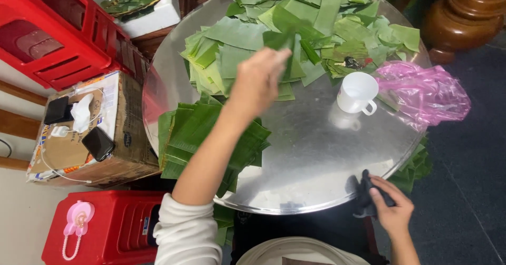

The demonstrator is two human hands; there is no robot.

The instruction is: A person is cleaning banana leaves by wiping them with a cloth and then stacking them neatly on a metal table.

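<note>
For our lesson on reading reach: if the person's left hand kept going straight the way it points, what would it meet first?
Probably the pile of cut green leaves; the left hand is blurred, so depth is unclear.

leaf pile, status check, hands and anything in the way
Left hand pinching a cut green leaf over the leaf pile. Right hand gripping a dark cloth at the tray rim. White cup beside the pile.

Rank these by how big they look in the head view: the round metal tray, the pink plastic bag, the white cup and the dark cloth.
1. Round metal tray
2. Pink plastic bag
3. White cup and dark cloth: look alike; the right hand hides part of the cloth, so unranked.
</note>
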